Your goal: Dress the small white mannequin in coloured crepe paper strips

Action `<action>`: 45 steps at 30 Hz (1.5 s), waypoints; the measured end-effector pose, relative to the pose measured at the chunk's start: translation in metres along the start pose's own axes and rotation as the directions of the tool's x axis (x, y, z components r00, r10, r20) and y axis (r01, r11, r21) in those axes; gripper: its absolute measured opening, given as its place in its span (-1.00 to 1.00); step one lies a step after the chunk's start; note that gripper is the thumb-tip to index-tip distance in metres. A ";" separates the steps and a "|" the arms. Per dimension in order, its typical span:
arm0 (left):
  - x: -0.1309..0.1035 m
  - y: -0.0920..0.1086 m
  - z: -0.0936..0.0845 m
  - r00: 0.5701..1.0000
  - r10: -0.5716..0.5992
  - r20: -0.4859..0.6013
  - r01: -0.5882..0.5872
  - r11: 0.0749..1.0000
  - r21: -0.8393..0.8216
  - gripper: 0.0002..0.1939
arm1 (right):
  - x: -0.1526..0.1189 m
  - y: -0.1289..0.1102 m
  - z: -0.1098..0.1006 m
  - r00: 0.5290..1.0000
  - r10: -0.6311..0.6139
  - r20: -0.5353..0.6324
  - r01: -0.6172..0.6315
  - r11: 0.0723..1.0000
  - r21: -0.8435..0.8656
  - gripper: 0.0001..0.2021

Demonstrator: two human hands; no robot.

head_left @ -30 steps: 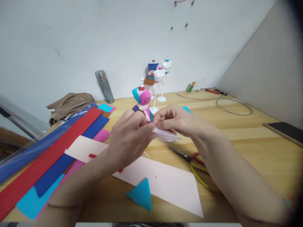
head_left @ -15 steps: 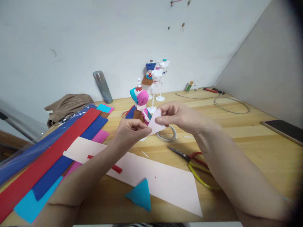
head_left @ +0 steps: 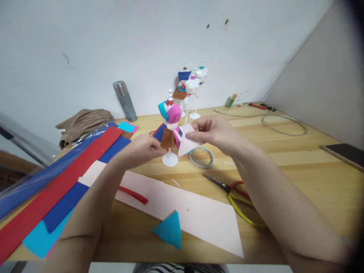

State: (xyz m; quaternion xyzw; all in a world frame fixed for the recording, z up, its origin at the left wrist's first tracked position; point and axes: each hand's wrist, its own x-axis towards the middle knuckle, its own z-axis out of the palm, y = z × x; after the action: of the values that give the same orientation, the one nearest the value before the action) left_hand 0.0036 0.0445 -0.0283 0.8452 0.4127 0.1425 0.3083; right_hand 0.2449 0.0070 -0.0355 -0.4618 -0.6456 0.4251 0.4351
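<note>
A miniature dress form (head_left: 170,132) stands upright on a round white base, dressed in blue, pink, white and brown crepe paper. At its left side is my left hand (head_left: 145,149), closed with thumb and fingers at the lower edge of the brown skirt; some fingertips are hidden. My right hand (head_left: 213,131) pinches a small pale pink piece of paper (head_left: 187,142) just right of the skirt. The paper's pointed lower corner hangs free, overlapping the skirt's right side in view. Behind my right hand's fingers lies a roll of tape (head_left: 201,157).
Scissors (head_left: 227,187) lie below my right forearm. A long pale pink sheet (head_left: 204,220), a turquoise triangle (head_left: 170,230) and a red strip (head_left: 133,194) are in front. Coloured paper strips (head_left: 68,174) lie left. Further dress forms (head_left: 192,89), a flask (head_left: 125,100) and a phone (head_left: 344,153) are around.
My left hand has let go of the pale pink paper and moved left and down to the dress form's skirt. My right hand keeps the paper, now hanging beside the skirt.
</note>
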 end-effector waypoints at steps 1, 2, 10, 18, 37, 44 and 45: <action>-0.001 -0.003 -0.009 0.999 -0.010 -0.046 0.011 1.000 0.018 -0.65 | 0.001 0.001 0.001 1.000 0.006 -0.003 -0.006 1.000 -0.002 -0.62; -0.002 -0.006 -0.017 0.995 -0.015 -0.103 0.015 1.000 0.006 -0.67 | 0.002 0.001 0.002 1.000 0.011 -0.004 -0.011 1.000 -0.009 -0.63; 0.014 -0.019 -0.014 0.860 -0.031 -0.510 -0.127 0.954 -0.271 -0.83 | 0.012 0.011 0.013 1.000 -0.007 -0.015 0.006 0.999 -0.032 -0.65; 0.025 -0.029 -0.005 0.853 0.119 -0.508 -0.276 0.929 -0.245 -0.58 | 0.015 0.016 0.020 0.987 -0.001 -0.162 -0.014 0.995 -0.095 -0.62; 0.032 -0.024 0.000 0.918 0.303 -0.256 -0.390 0.809 -0.441 -0.28 | 0.013 0.022 0.029 0.962 -0.105 -0.253 0.042 0.969 -0.242 -0.60; 0.040 -0.028 0.004 0.883 0.390 -0.261 -0.469 0.712 -0.522 -0.37 | 0.009 0.014 0.034 0.951 -0.159 -0.267 0.055 0.932 -0.359 -0.68; 0.041 -0.029 0.005 0.887 0.383 -0.259 -0.462 0.709 -0.534 -0.38 | 0.008 0.013 0.035 0.950 -0.162 -0.266 0.055 0.927 -0.370 -0.69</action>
State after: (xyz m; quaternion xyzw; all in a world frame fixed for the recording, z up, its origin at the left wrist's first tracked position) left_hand 0.0137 0.0882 -0.0510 0.7705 0.1633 0.3825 0.4831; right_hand 0.2132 0.0125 -0.0555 -0.5542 -0.6655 0.2025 0.4571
